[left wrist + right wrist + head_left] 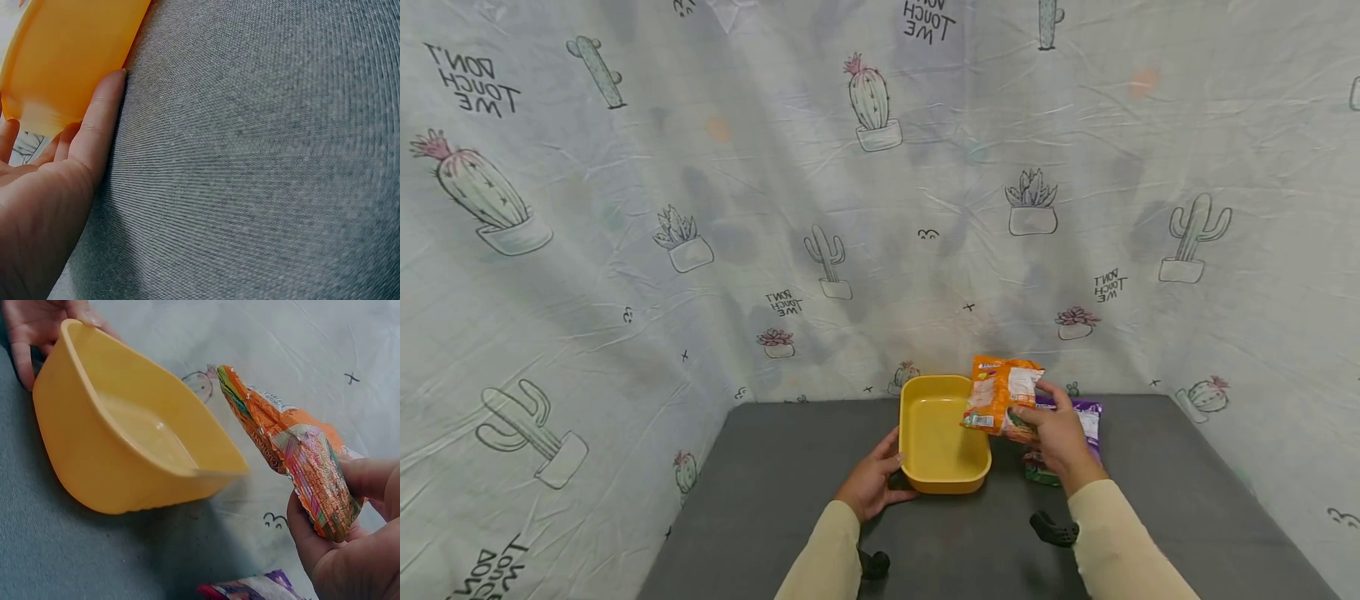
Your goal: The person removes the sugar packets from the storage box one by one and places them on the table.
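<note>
A yellow plastic basin (946, 435) stands tilted on the grey table, its open inside facing me and nothing in it. At its left side my left hand (874, 477) holds it, with fingers spread along the outer wall and at the rim (74, 337). My right hand (1058, 435) grips an orange snack packet (1000, 392) between thumb and fingers, above the table at the basin's right rim. The packet (312, 469) is crinkled and printed with a white label. Under the right hand lies a purple packet (1087, 421), partly hidden by that hand.
The dark grey tabletop (775, 467) spreads to both sides. Behind it hangs a pale cloth (925, 275) printed with cacti. A black strap end (1052, 528) sticks out by the right wrist, and another black piece (874, 566) by the left.
</note>
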Tool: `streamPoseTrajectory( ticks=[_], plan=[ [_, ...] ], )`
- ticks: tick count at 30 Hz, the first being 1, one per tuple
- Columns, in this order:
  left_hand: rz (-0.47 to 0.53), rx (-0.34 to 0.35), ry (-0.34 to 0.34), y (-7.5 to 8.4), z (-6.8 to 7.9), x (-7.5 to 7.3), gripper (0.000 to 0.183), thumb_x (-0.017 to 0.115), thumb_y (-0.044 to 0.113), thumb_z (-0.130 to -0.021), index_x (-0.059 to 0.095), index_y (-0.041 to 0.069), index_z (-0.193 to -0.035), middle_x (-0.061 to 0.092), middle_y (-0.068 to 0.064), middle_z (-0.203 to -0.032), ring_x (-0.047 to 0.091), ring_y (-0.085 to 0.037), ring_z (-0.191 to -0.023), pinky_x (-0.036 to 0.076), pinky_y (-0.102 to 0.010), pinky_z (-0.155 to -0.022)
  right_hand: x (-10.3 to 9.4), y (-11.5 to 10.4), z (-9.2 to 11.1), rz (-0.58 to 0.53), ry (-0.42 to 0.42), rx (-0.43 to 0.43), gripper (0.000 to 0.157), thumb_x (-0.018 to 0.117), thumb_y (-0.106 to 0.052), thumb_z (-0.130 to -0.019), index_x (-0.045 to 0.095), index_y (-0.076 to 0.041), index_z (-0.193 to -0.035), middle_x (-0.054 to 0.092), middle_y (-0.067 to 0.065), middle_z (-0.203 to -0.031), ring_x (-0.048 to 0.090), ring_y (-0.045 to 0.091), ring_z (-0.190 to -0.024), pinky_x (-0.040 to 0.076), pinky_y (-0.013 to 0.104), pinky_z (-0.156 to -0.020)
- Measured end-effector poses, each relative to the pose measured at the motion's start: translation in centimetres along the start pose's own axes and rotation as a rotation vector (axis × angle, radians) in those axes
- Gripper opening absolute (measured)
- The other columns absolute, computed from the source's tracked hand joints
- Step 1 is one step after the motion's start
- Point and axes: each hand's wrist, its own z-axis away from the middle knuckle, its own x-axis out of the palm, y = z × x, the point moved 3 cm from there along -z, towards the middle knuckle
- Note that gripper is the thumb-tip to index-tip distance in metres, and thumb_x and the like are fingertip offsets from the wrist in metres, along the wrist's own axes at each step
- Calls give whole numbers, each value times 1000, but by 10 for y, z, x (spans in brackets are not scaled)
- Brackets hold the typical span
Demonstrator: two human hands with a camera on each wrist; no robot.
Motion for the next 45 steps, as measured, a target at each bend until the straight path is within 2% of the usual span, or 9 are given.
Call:
streamPoseTrajectory(
  ticks=[14,19,30,36,40,42,45],
  plan=[
    [-2,-4,11,-1,-1,0,67,57,24,-116,27,22,-176,22,-18,-177,39,-44,-152,52,-71,-100,-36,2,0,-10,48,-24,83,64,-2,-109,14,-11,-175,33,31,-158,71,15,-91,64,34,-78],
    [-3,-12,1,-2,4,-3,67,58,24,-116,27,23,-176,22,-18,-177,41,-43,-150,53,-71,-99,-44,7,8,24,97,-9,84,68,-4,-108,16,-11,-174,35,27,-156,69,14,-90,64,33,-76],
    [-7,-30,-25,0,15,-9,67,58,25,-116,29,23,-175,25,-19,-176,42,-43,-150,54,-71,-98,-58,17,35,79,154,24,84,65,-4,-109,11,-4,-173,34,33,-154,70,15,-83,65,37,-72],
    [-2,-34,-18,-1,19,-5,68,58,24,-115,27,22,-176,24,-17,-177,40,-43,-152,53,-71,-98,-67,21,42,108,167,87,84,64,-9,-110,10,-5,-174,44,33,-144,73,22,-78,63,44,-69],
    [-2,-33,-13,-2,22,-2,67,58,23,-115,28,23,-176,25,-16,-177,38,-43,-153,53,-71,-99,-70,18,45,147,166,60,83,65,-9,-110,11,-5,-174,45,34,-143,72,22,-76,63,44,-67],
    [-4,-30,-10,-2,23,0,66,58,23,-116,29,24,-175,26,-15,-177,38,-43,-152,53,-71,-99,-72,17,46,181,168,40,82,64,-7,-109,12,-2,-173,44,34,-143,68,18,-70,61,41,-63],
    [-2,-31,3,-4,26,1,66,58,22,-116,30,24,-175,26,-15,-177,39,-43,-152,53,-71,-99,-76,18,47,247,177,37,80,62,-3,-108,14,1,-172,45,34,-142,53,13,-57,54,36,-55]
  ],
)
